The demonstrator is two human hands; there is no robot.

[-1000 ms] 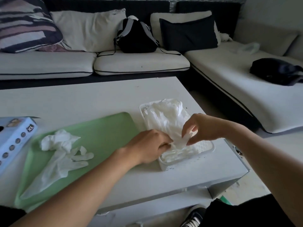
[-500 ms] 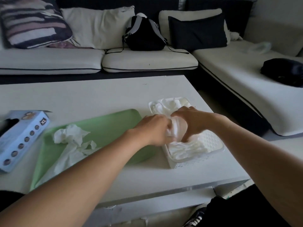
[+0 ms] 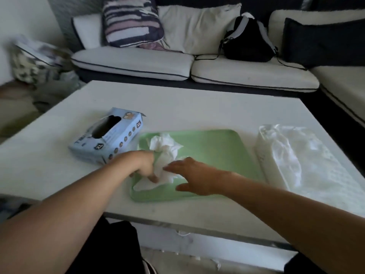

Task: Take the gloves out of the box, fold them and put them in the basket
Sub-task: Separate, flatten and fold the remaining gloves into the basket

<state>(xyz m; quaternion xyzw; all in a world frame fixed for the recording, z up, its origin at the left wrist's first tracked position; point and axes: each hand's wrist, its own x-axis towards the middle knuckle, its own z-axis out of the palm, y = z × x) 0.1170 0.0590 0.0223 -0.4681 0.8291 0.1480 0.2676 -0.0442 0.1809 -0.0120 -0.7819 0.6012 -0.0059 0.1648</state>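
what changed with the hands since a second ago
Both hands left the white plastic basket, its folded gloves left inside, and moved left to the crumpled white gloves on the green tray; left hand grips them, right hand touches. Blue glove box unmoved.

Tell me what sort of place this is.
Most likely a home living room: a cushioned corner sofa with throw pillows wraps round a low white coffee table, and a black backpack sits on the seat.
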